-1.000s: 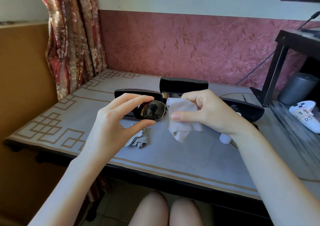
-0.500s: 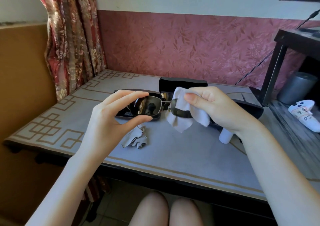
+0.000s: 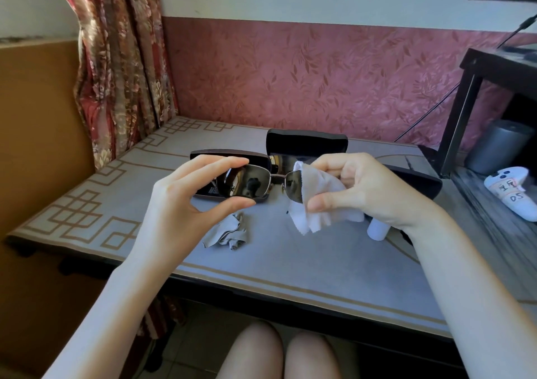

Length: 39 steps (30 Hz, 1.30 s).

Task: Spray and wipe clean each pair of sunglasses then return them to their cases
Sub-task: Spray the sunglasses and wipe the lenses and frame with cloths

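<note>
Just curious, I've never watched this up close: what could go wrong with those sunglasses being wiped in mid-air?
1. The left hand pinches the sunglasses by one lens only, above the table; rubbing might twist the thin bridge or make them slip.
2. The right hand, holding the white cloth on the other lens, sits just over the small white bottle and could knock it over.

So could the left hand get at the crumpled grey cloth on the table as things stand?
Likely yes for reach: the grey cloth lies bare on the table close by the left hand, nothing between. But its fingers pinch the sunglasses, so it would have to free those first.
</note>
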Tool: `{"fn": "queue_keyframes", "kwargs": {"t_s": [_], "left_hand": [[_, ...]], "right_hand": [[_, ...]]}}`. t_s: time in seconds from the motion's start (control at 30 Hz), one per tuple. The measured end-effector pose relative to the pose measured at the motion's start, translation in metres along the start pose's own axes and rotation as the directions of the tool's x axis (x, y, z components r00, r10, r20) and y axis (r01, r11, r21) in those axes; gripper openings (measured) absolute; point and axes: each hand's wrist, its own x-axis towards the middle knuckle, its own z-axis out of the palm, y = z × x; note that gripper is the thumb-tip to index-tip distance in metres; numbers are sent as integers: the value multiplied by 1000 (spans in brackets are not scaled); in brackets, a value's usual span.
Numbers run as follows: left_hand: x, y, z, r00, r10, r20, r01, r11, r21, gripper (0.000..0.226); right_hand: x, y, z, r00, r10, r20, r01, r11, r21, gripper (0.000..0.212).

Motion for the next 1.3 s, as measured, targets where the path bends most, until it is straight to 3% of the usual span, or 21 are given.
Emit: {"fn": "queue_keyframes", "kwargs": {"t_s": [0.2,0.3,0.4,0.57,0.73,0.87,0.93,1.17,1.3], "left_hand": [[0,5,4,999,37,11,-37,999,26,46],[1,6,5,999,45,17,-45,998,36,46],[2,6,4,999,31,29,-32,999,31,47],[2,5,4,999,34,36,-35,999,35,47],[-1,6,5,999,45,29,-46,999,24,47],[1,8,8,998,63,27,-64,997,37,46],[1,7,8,999,51,15,-52,998,29,46],[1,3,5,1000,12,-6,-12,1000,8,47],[1,2,2,998,-30,-49,28,999,-40,45]], "right_hand": [[7,-13,19,989,-76,-128,65,993,-94,25],[13,-14,24,975,-126,-180,100,984,-148,47],[12,-15,20,985,-105,-135,87,988,-130,36],[5,-12,9,997,-64,-42,56,984,-168,38],[0,-12,7,1000,-21,-10,19,992,-122,17],[9,-11,17,984,-70,-164,48,990,-132,52],[11,-16,20,979,-106,-173,81,986,-147,56],[4,-7,7,985,-75,-158,59,993,-102,37],[-2,0,1,980,-43,-196,45,999,8,27]]}}
